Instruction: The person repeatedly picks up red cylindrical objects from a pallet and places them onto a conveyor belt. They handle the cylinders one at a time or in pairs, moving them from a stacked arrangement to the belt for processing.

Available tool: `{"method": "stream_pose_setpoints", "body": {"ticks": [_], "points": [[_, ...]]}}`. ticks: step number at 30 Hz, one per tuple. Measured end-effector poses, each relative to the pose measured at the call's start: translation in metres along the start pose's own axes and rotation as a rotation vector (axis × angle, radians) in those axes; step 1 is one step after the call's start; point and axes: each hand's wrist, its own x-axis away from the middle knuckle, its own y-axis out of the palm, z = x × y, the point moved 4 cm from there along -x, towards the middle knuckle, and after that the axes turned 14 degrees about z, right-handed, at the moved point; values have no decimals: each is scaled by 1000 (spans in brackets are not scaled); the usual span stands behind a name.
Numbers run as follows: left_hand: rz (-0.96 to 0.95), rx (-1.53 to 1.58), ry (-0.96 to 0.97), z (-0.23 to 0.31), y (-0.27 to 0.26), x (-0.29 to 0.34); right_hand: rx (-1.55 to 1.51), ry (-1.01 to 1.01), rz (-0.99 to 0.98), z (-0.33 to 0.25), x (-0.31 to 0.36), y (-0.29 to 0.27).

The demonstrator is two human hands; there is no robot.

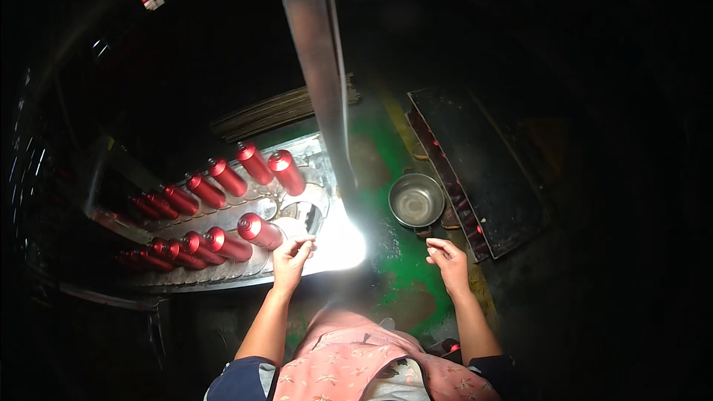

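Cylinders [260, 231], red, over ten; one pot [401, 213]; two hands [288, 263].

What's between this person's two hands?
In the head view, a bright white glare, then patchy green floor, between the left hand and right hand.

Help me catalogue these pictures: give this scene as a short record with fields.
Left hand: over the metal table, beside a red cylinder; grip unclear
Right hand: loosely open, near the metal pot; nothing visible held
Red cylinders: two rows on the metal table
Metal pot: between the metal table and a dark panel
Light: strong glare by the left hand
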Motion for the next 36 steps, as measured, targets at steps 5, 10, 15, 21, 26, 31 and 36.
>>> {"method": "stream_pose_setpoints", "body": {"ticks": [5, 10, 15, 21, 26, 31, 36], "points": [[-496, -76, -293, -29, 184, 36, -48, 173, 244, 45, -40, -151], [-592, -179, -344, -67, 308, 7, -9, 330, 483, 100, -93, -277], [-548, -167, -522, -143, 423, -76, -112, 428, 725, 205, -146, -391], [-414, -306, -731, -289, 551, -171, 431, 584, 710, 319, -170, -482], [-361, -478, -746, -402, 625, -228, 265, 776, 850, 328, -234, -479], [-319, -572, -797, -482, 687, -254, 546, 703, 779, 446, -304, -521], [-344, -435, -841, -611, 702, -276, 709, 340, 792, 575, -364, -609]]}}
